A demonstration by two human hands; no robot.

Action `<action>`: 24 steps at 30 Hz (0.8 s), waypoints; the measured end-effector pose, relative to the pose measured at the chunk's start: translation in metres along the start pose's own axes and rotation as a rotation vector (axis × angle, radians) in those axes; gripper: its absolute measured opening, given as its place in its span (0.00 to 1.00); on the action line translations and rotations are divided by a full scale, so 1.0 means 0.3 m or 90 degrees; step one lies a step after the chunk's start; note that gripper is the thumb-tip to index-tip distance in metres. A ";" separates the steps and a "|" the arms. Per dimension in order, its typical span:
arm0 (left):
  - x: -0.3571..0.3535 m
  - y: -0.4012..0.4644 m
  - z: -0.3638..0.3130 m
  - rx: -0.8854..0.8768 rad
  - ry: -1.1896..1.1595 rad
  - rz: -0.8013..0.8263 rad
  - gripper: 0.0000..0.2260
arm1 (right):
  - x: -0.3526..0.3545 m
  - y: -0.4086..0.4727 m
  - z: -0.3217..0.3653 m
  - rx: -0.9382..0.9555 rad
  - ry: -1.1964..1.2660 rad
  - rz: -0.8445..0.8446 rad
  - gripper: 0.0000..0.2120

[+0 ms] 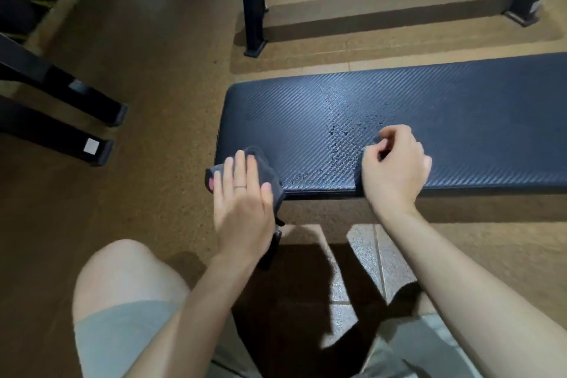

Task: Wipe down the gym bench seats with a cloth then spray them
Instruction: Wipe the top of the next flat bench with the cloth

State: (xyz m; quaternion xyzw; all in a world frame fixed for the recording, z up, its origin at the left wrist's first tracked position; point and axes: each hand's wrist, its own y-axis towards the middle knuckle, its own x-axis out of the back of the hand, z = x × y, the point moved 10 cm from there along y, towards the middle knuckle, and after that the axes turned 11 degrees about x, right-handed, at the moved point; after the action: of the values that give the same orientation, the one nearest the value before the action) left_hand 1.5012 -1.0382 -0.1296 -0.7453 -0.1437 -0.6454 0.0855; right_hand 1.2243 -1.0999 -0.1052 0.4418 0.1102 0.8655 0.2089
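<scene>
**Q:** State the condition of each hand.

**A:** The left hand (242, 193) lies flat, fingers straight and together, pressing a dark grey cloth (265, 170) onto the near left corner of the bench seat (460, 120). It presses the cloth and does not clasp it. A thin ring (240, 186) sits on one finger. The right hand (395, 163) is curled, knuckles up, at the seat's near edge. A dark sliver shows between its fingers; whether that is a second piece of cloth or only shadow cannot be determined, so its hold cannot be confirmed.

**Q:** Where is the cloth relative to the seat?

**A:** It overhangs the corner, part on the pad and part past the left end. Most of it is hidden under the palm (a small pink patch (211, 184) shows at its outer edge, identity unclear).

**Q:** Condition of the seat surface?

**A:** Dark, ribbed upholstery. Droplets (340, 132) cluster on the pad between the two hands. The right end of the seat is cut off by the frame.

**Q:** Surroundings?

**A:** Brown floor (159, 95), black frame legs (254, 3) beyond the seat, further black legs (92, 101) at far left. The person's bare knee (122, 273) and grey shorts (119, 337) occupy the lower left. The seat's own support is mostly lost in shadow below.
</scene>
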 end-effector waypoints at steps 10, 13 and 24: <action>-0.076 0.205 -0.392 -0.214 0.045 0.107 0.28 | 0.050 0.146 -0.121 0.102 -0.092 0.076 0.07; -0.040 0.014 -0.334 -0.304 0.097 0.042 0.26 | 0.076 0.143 -0.138 0.086 -0.070 0.050 0.07; -0.091 0.017 -0.555 -0.350 0.060 0.055 0.28 | 0.061 0.135 -0.108 0.130 -0.084 0.033 0.07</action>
State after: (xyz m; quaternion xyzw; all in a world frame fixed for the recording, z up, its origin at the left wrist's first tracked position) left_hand 1.3435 -1.0980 -0.1307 -0.7153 0.0727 -0.6896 -0.0863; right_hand 1.1778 -1.1278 -0.0960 0.5197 0.1720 0.8238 0.1471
